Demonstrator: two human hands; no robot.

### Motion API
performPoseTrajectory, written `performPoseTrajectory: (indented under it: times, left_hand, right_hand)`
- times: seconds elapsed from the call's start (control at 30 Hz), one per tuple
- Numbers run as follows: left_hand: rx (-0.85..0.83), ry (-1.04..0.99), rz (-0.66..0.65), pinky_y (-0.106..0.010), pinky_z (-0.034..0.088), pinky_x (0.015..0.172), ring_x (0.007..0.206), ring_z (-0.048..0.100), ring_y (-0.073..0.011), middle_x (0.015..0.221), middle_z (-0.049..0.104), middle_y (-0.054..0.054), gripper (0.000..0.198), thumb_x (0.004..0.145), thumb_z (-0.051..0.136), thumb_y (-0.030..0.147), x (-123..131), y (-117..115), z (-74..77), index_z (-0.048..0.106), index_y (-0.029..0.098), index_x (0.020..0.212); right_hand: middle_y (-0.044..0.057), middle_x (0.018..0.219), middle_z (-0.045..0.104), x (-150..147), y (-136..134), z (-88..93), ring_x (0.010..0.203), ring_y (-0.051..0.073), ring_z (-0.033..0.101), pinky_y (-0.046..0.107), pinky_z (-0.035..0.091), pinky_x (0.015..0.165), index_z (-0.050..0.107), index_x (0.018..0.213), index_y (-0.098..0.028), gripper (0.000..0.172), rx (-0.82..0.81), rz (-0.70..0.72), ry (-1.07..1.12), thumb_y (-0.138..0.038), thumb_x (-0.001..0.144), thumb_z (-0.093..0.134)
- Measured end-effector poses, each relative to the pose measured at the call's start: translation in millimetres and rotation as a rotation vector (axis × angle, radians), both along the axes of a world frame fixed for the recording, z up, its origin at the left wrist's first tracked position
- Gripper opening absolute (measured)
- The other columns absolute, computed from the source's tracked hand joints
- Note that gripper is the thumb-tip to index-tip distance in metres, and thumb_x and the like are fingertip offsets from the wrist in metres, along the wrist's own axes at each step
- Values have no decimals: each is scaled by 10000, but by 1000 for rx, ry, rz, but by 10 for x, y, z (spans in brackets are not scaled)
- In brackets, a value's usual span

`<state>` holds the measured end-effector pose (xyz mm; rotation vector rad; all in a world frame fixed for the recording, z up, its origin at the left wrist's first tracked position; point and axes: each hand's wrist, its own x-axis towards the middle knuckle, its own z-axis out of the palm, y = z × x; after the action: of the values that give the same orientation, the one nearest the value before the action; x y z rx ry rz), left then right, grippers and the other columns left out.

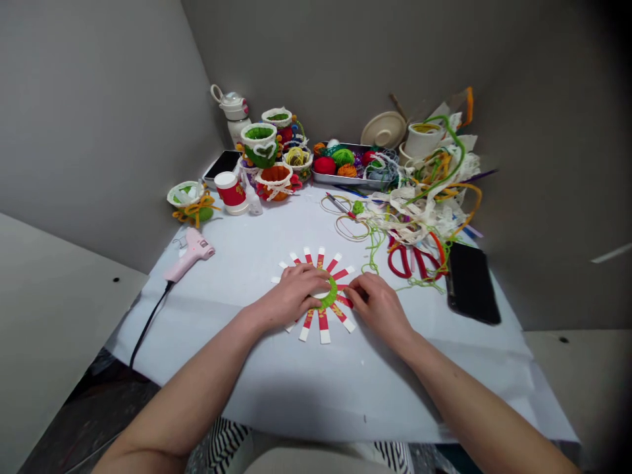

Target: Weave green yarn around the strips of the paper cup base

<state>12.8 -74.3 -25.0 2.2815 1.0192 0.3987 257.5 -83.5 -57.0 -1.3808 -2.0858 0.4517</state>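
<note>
The left hand (291,296) lies palm down with its fingers spread, resting on the left side of a green yarn-wrapped ring (328,296), which sits on the white-covered table (222,342) just in front of the person. Red-and-white paper strips (323,328) radiate from the ring like a sunburst. The right hand (378,306) is loosely curved, its fingertips (351,289) touching the ring's right edge and the strips there. The hands are apart, one on each side of the ring, and neither is clamped around it. Left of them lies a pink hot glue gun (190,253) with a black cord (151,322). Further back, a small basket (186,194) is lined with green, a white cup (231,193) has a red label, and a green-lined basket (259,145) stands beside an orange one (274,181). A metal tray (336,181) holds balls of red, green and orange yarn. To the right are a white cup (422,139), a tangle of lace and pipe cleaners (419,210), red-handled scissors (409,260) and a black phone (473,283). The left hand hides part of the ring, and the contents of the rear baskets are hard to make out
</note>
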Motion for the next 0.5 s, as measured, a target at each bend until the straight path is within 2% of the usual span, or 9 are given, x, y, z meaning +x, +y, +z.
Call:
performPoseTrajectory:
  times: [0.23, 0.33, 0.5]
  left_hand:
    - [18, -59, -85, -532, 361, 1173, 1425, 477, -253, 1445, 635, -42, 337, 1007, 517, 57, -85, 6, 39, 661, 277, 1217]
    - [5, -59, -92, -520, 382, 1174, 1443, 474, -253, 1467, 622, -53, 301, 1027, 492, 83, -81, -4, 49, 665, 259, 1199]
    - [41, -89, -46, -520, 399, 1175, 1383, 519, -273, 1358, 677, -58, 195, 972, 671, 144, -5, 0, -22, 659, 239, 1142]
  right_hand:
    - [26, 794, 625, -12, -111, -3, 778, 205, 584, 329, 441, 730, 628, 850, -214, 139, 16, 148, 31, -202, 988, 614]
    - [28, 804, 617, -24, -130, -22, 782, 205, 580, 330, 445, 729, 629, 847, -209, 139, 31, 153, 31, -193, 984, 623]
    - [22, 797, 606, -30, -126, -22, 770, 199, 578, 332, 451, 717, 633, 842, -208, 140, 39, 142, 36, -171, 976, 630]
